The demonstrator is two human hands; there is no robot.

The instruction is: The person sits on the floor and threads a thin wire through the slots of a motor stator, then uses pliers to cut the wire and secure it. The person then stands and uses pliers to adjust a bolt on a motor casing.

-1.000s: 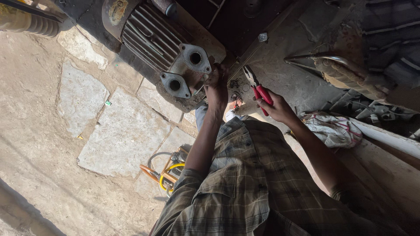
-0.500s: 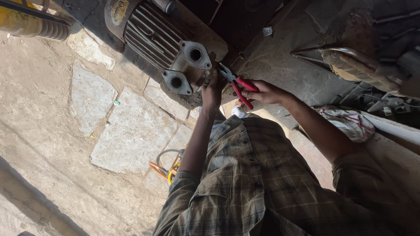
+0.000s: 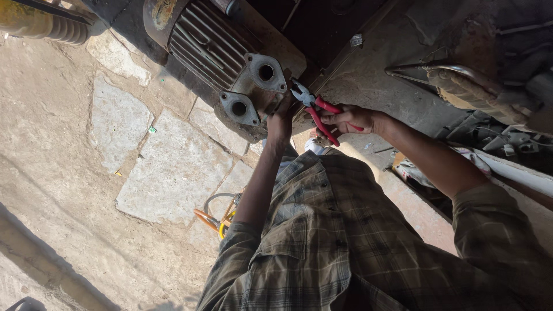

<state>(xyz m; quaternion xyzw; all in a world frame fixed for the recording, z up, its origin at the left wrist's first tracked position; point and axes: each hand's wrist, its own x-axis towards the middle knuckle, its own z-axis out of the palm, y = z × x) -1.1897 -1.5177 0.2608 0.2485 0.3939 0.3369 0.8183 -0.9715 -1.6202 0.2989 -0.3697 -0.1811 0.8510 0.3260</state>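
**Beside the motor: pliers in hand**

Head view: on the stone floor [image 3: 167, 173] lies a finned motor [image 3: 224, 52]. Left hand [image 3: 280, 118] presses against its flange, its fingers' state unclear; right hand [image 3: 348, 119] fingers are wrapped around red-handled pliers [image 3: 315, 110], whose tips sit beside the flange.

The motor [image 3: 224, 52] is ribbed cast metal, matt, grimy and rust-flecked; the pliers [image 3: 315, 109] have dull steel tips and glossy red plastic grips; the floor [image 3: 86, 173] is rough, dusty stone slabs; the shirt [image 3: 345, 247] is soft checked cloth

Stone-slab floor [image 3: 167, 178], orange and yellow cables [image 3: 214, 219], crumpled cloth [image 3: 426, 170]
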